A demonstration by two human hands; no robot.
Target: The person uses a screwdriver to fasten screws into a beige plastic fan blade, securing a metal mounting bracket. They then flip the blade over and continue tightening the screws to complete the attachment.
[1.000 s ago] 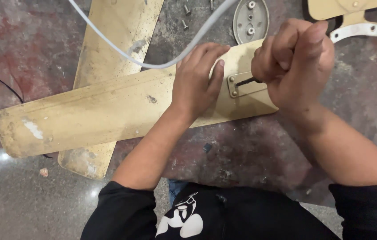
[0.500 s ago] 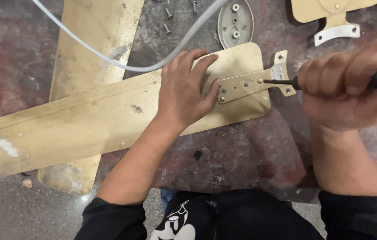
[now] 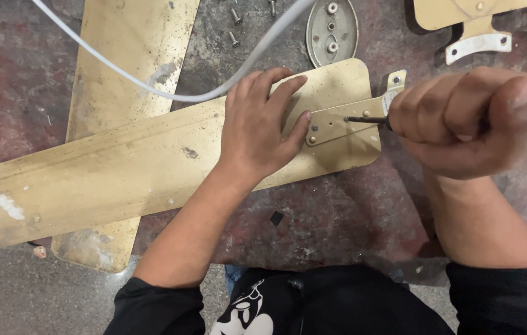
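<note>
A long gold-coloured fan blade [image 3: 121,174] lies across the floor, its metal bracket [image 3: 344,121] at the right end. My left hand [image 3: 263,124] presses flat on the blade just left of the bracket. My right hand [image 3: 465,121] is closed around the handle of a screwdriver [image 3: 366,120]. Its dark shaft points left, with the tip on a screw in the bracket. The handle is hidden inside my fist.
A second gold blade [image 3: 127,56] lies under the first, running up and away. A white cable [image 3: 170,93] loops over both. A round grey metal plate [image 3: 332,28] and loose screws [image 3: 234,25] lie at the top. Another blade end with a white bracket [image 3: 477,44] is at the top right.
My right hand has drawn away to the right, from over the bracket, so the screwdriver shaft now shows. My left hand stays pressed on the blade.
</note>
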